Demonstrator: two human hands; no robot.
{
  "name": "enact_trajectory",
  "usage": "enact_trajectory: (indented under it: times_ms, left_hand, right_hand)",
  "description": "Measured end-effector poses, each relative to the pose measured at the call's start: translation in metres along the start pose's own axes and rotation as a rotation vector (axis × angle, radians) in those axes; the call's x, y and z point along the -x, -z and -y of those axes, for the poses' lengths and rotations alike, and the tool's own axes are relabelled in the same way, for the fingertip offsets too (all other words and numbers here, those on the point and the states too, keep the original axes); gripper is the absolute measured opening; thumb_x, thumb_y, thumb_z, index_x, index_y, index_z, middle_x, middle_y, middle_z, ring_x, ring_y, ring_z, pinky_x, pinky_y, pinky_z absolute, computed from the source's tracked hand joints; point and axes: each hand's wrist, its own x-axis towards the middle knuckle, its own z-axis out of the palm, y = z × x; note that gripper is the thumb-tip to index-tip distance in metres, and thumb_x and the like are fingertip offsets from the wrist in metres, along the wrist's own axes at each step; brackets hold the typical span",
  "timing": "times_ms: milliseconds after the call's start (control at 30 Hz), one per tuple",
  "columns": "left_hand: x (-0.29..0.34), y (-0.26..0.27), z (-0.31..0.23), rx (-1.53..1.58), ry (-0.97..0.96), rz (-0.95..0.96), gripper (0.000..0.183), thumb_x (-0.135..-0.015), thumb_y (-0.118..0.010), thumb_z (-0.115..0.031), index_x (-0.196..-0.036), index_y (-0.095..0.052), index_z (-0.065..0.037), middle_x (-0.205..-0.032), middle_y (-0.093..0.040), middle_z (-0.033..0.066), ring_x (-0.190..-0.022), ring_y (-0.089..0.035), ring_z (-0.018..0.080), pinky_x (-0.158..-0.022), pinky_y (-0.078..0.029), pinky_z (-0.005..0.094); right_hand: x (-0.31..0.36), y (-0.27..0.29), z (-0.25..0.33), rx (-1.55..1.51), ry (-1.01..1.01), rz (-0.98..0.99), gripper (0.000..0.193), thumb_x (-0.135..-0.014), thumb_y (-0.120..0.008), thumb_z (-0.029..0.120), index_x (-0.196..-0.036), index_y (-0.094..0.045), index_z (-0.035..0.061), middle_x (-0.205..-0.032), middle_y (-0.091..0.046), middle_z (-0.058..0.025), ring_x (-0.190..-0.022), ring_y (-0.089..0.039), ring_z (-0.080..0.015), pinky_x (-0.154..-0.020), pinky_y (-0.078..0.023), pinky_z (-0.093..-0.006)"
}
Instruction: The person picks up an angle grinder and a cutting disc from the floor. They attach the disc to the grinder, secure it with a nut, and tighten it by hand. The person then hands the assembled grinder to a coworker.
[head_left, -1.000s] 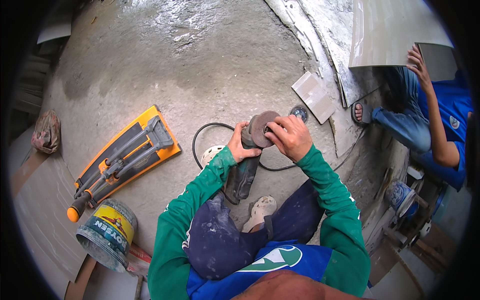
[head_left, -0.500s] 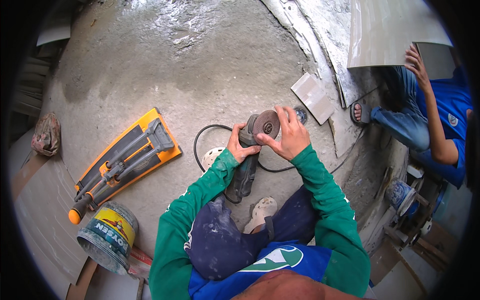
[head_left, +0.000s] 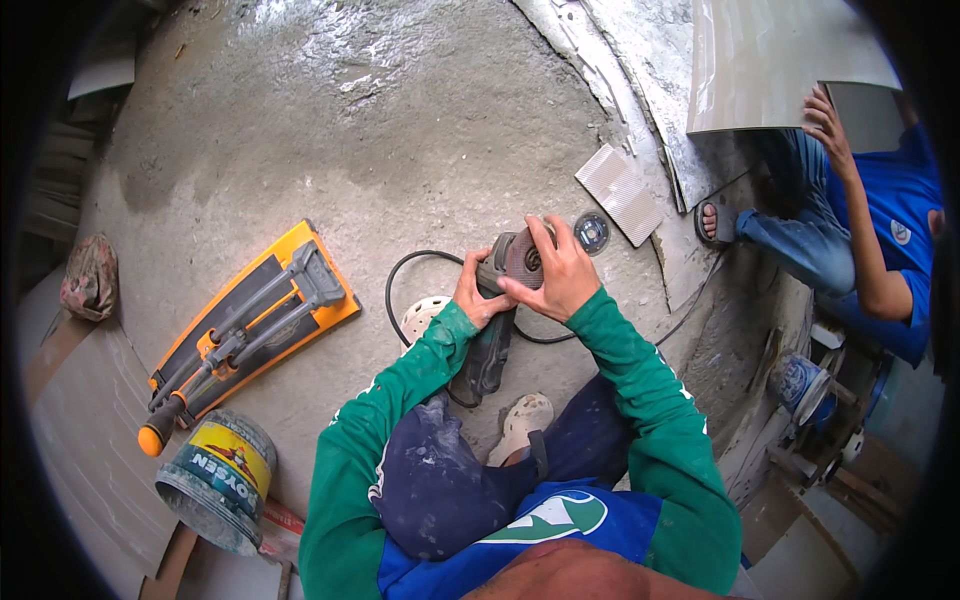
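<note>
An angle grinder (head_left: 490,352) with a dark body stands between my knees, its head turned up toward me. My left hand (head_left: 478,293) is closed round the grinder's head end, thumb across it. A worn reddish-brown disc (head_left: 520,262) sits on the head. My right hand (head_left: 566,272) grips this disc, fingers over its far right edge and thumb at its lower edge; the fingers partly hide it. On the floor just beyond my right hand lies a second, dark disc (head_left: 592,232) with a bluish centre. The grinder's black cord (head_left: 398,272) loops out to the left.
A yellow-orange tile cutter (head_left: 255,320) lies left, with a dirty paint bucket (head_left: 218,480) nearer me. A ribbed tile piece (head_left: 620,195) lies ahead right. At far right a co-worker in blue (head_left: 880,230) holds a large tile panel (head_left: 780,65). Broken slabs (head_left: 640,100) edge the concrete.
My right hand has shifted slightly left and its fingers now cover more of the grinder's disc. The dark disc on the floor has come into fuller view.
</note>
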Motion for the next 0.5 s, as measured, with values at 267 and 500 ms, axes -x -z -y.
enact_trajectory:
  times_ms: [267, 500]
  left_hand:
    - [-0.001, -0.004, -0.03, 0.048, 0.005, 0.12, 0.079, -0.068, -0.08, -0.008, -0.13, -0.031, -0.005, -0.116, -0.055, 0.0148, -0.104, -0.058, 0.021, -0.089, -0.049, 0.0353]
    - [0.001, -0.004, -0.029, -0.052, -0.064, 0.026, 0.078, -0.068, -0.081, -0.012, -0.129, -0.035, -0.004, -0.12, -0.054, 0.0141, -0.111, -0.055, 0.0218, -0.096, -0.044, 0.036]
  right_hand:
    - [-0.015, -0.009, -0.019, 0.129, 0.578, -0.219, 0.041, -0.063, -0.069, 0.028, -0.1, -0.061, 0.0122, -0.109, -0.05, -0.0136, -0.093, -0.049, -0.0337, -0.073, -0.043, -0.0467]
    - [-0.016, -0.019, -0.001, -0.009, 0.365, -0.438, 0.039, -0.065, -0.067, 0.027, -0.098, -0.061, 0.0063, -0.1, -0.052, -0.0165, -0.087, -0.051, -0.0341, -0.073, -0.044, -0.0452]
